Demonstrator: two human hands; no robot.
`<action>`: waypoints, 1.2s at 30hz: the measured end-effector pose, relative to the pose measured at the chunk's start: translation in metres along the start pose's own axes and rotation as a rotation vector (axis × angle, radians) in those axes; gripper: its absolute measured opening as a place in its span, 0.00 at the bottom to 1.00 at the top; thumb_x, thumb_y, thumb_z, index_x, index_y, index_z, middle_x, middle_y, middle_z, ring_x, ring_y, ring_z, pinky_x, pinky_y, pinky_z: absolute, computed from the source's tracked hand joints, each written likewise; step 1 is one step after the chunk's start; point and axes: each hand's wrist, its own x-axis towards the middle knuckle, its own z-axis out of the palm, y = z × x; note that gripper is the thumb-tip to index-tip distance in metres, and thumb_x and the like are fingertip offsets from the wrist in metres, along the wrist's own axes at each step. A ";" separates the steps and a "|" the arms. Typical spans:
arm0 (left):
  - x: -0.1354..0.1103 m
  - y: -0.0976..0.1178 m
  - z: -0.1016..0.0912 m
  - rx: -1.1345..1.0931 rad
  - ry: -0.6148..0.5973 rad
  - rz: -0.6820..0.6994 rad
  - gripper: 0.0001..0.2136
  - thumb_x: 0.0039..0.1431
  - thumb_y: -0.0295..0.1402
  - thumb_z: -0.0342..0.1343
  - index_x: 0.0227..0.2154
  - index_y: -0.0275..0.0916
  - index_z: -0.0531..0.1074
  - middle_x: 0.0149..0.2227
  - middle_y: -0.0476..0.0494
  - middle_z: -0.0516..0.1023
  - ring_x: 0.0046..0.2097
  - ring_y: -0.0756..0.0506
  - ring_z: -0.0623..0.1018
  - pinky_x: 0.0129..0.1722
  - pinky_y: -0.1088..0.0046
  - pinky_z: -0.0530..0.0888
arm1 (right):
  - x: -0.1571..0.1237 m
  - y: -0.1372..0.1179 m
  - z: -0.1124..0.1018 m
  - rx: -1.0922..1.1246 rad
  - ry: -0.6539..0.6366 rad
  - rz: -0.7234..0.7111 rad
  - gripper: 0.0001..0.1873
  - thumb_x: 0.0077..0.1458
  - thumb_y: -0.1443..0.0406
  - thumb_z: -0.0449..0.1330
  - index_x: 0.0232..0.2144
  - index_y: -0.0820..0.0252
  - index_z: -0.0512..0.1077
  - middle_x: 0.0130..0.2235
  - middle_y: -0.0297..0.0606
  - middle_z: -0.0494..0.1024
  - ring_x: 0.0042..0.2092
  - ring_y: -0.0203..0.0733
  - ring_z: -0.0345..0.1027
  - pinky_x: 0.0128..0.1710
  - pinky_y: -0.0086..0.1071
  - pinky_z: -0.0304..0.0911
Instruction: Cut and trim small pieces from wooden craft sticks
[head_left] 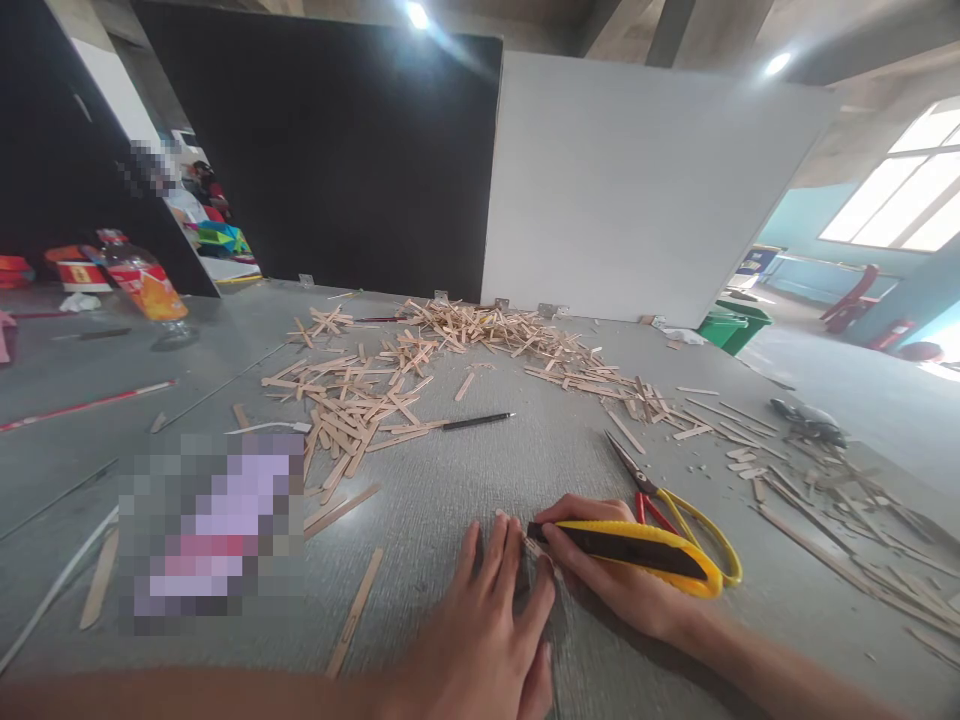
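My right hand (pixel 615 580) grips a yellow and black utility knife (pixel 637 550), its tip pointing left onto the grey table. My left hand (pixel 480 630) lies flat beside the blade tip, fingers stretched out and pressing down on a small wooden stick piece (pixel 525 540) that is mostly hidden under the fingertips. Yellow-handled scissors (pixel 667 500) lie just behind the knife. A black pencil (pixel 476 421) rests further back in the middle.
Heaps of wooden craft sticks (pixel 360 390) spread across the table's middle and back, with offcuts (pixel 825 500) at the right. A loose stick (pixel 356 610) lies left of my hand. A bottle (pixel 142 285) stands far left. Black and white boards (pixel 637 190) stand behind.
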 end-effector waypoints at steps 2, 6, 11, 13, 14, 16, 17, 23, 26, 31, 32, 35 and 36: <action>0.000 0.000 0.000 -0.001 -0.004 -0.002 0.28 0.72 0.43 0.44 0.65 0.25 0.62 0.63 0.09 0.65 0.66 0.18 0.63 0.59 0.37 0.70 | -0.001 0.002 0.001 -0.014 0.027 -0.026 0.16 0.69 0.52 0.54 0.40 0.50 0.79 0.37 0.36 0.84 0.40 0.46 0.76 0.44 0.41 0.66; 0.000 0.001 -0.002 -0.047 -0.046 -0.034 0.29 0.71 0.43 0.45 0.68 0.28 0.59 0.66 0.10 0.62 0.67 0.18 0.61 0.61 0.37 0.68 | -0.001 0.003 0.004 0.001 0.057 -0.076 0.15 0.69 0.54 0.55 0.39 0.53 0.79 0.36 0.37 0.84 0.36 0.44 0.76 0.38 0.37 0.67; 0.002 0.002 -0.014 -0.121 -0.150 -0.070 0.31 0.71 0.47 0.45 0.69 0.32 0.57 0.68 0.11 0.57 0.68 0.18 0.57 0.61 0.32 0.64 | 0.000 0.001 0.004 0.025 -0.008 -0.103 0.17 0.72 0.56 0.52 0.38 0.54 0.77 0.34 0.36 0.82 0.34 0.41 0.76 0.37 0.34 0.67; 0.002 0.002 -0.021 -0.139 -0.182 -0.069 0.30 0.72 0.46 0.44 0.70 0.35 0.57 0.68 0.11 0.57 0.68 0.18 0.56 0.61 0.30 0.62 | -0.001 0.000 0.005 0.029 0.001 -0.118 0.16 0.72 0.57 0.52 0.38 0.55 0.77 0.35 0.37 0.82 0.34 0.41 0.75 0.36 0.33 0.67; 0.003 0.001 -0.024 -0.145 -0.195 -0.061 0.29 0.73 0.46 0.43 0.70 0.35 0.57 0.68 0.11 0.57 0.68 0.18 0.55 0.61 0.29 0.61 | -0.001 0.000 0.006 0.031 0.011 -0.131 0.16 0.72 0.57 0.52 0.39 0.55 0.77 0.35 0.37 0.82 0.34 0.41 0.75 0.35 0.33 0.67; 0.003 0.000 -0.027 -0.152 -0.208 -0.047 0.28 0.74 0.45 0.42 0.69 0.34 0.57 0.67 0.10 0.57 0.68 0.18 0.54 0.61 0.29 0.61 | -0.002 0.000 0.007 0.034 0.027 -0.157 0.15 0.71 0.58 0.52 0.39 0.56 0.76 0.32 0.37 0.81 0.32 0.40 0.75 0.33 0.32 0.67; 0.002 -0.001 -0.028 -0.153 -0.211 -0.040 0.28 0.74 0.45 0.43 0.69 0.34 0.58 0.67 0.09 0.57 0.68 0.17 0.54 0.61 0.29 0.61 | -0.002 0.000 0.008 0.034 0.031 -0.165 0.15 0.71 0.58 0.53 0.38 0.56 0.76 0.31 0.37 0.81 0.31 0.40 0.74 0.32 0.32 0.66; 0.002 -0.003 -0.026 -0.116 -0.187 0.020 0.25 0.73 0.44 0.46 0.64 0.35 0.66 0.67 0.13 0.60 0.68 0.17 0.55 0.60 0.27 0.61 | -0.005 0.003 0.009 0.027 0.012 -0.172 0.13 0.70 0.60 0.53 0.40 0.57 0.75 0.33 0.39 0.82 0.31 0.41 0.75 0.30 0.31 0.67; 0.003 -0.003 -0.026 -0.112 -0.176 0.039 0.23 0.72 0.44 0.48 0.61 0.35 0.69 0.66 0.14 0.62 0.68 0.17 0.57 0.60 0.27 0.61 | -0.006 0.003 0.007 0.024 0.003 -0.163 0.12 0.70 0.60 0.53 0.40 0.57 0.75 0.32 0.39 0.82 0.31 0.41 0.75 0.29 0.31 0.67; 0.002 -0.003 -0.026 -0.111 -0.136 0.034 0.22 0.71 0.43 0.49 0.59 0.35 0.71 0.66 0.15 0.64 0.68 0.17 0.60 0.60 0.27 0.61 | -0.006 0.000 0.005 0.014 -0.010 -0.180 0.12 0.70 0.60 0.53 0.39 0.57 0.74 0.30 0.38 0.81 0.28 0.39 0.74 0.28 0.31 0.66; 0.002 -0.002 -0.026 -0.111 -0.134 0.031 0.22 0.71 0.43 0.49 0.59 0.36 0.71 0.66 0.16 0.64 0.68 0.17 0.60 0.60 0.27 0.61 | -0.006 0.000 0.004 0.010 -0.011 -0.182 0.12 0.70 0.60 0.53 0.39 0.57 0.74 0.30 0.38 0.81 0.28 0.39 0.74 0.28 0.31 0.66; 0.001 -0.003 -0.026 -0.111 -0.132 0.028 0.21 0.71 0.44 0.49 0.59 0.37 0.71 0.66 0.18 0.65 0.68 0.18 0.60 0.60 0.27 0.60 | -0.006 0.001 0.004 -0.004 -0.009 -0.184 0.12 0.70 0.60 0.53 0.40 0.57 0.75 0.31 0.38 0.81 0.28 0.39 0.75 0.29 0.31 0.66; 0.001 -0.003 -0.026 -0.109 -0.136 0.028 0.21 0.71 0.44 0.49 0.59 0.37 0.71 0.66 0.18 0.65 0.68 0.18 0.59 0.61 0.27 0.60 | -0.006 0.002 0.004 -0.008 -0.010 -0.187 0.12 0.70 0.60 0.53 0.40 0.57 0.75 0.31 0.38 0.81 0.28 0.40 0.75 0.29 0.31 0.66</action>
